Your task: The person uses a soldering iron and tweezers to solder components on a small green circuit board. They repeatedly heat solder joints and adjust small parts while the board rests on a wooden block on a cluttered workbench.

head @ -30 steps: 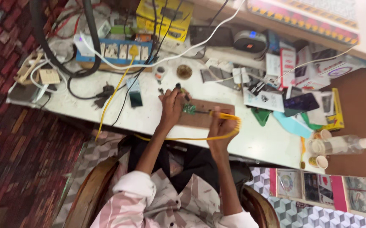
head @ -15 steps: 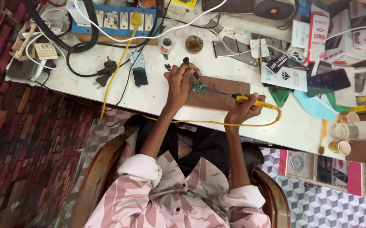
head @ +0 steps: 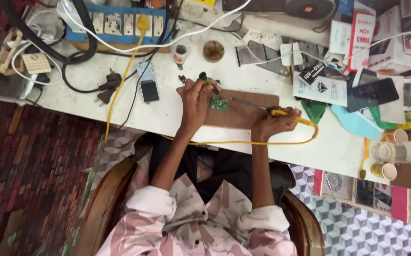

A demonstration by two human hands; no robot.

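- In the head view, the left hand [head: 196, 97] was closed around a small dark-tipped tool [head: 206, 79], and its fingers rested just beside the small green circuit board [head: 218, 103]
- The circuit board lay on the left part of a brown wooden board [head: 243, 114], which sat on the white table [head: 167, 116] near its front edge
- The right hand [head: 271, 125] was closed around the yellow handle of the soldering iron [head: 262, 108]; its thin metal tip pointed toward the circuit board but was a little apart from it
- The hot tip was near the fingers of the left hand, so I think a small slip could burn them
- The yellow cable [head: 243, 142] made a loop over the front edge of the table, close to the lap; it could catch on the arm and pull the iron away from the right spot
- The small phone [head: 149, 90] and many loose wires lay near, so a wide movement of the iron could touch them
- Compared with half a second earlier, the camera looked more closely and a little lower, and the hands appeared nearer to the middle
- One second earlier, both hands were close together at the circuit board; now the right hand was farther to the right
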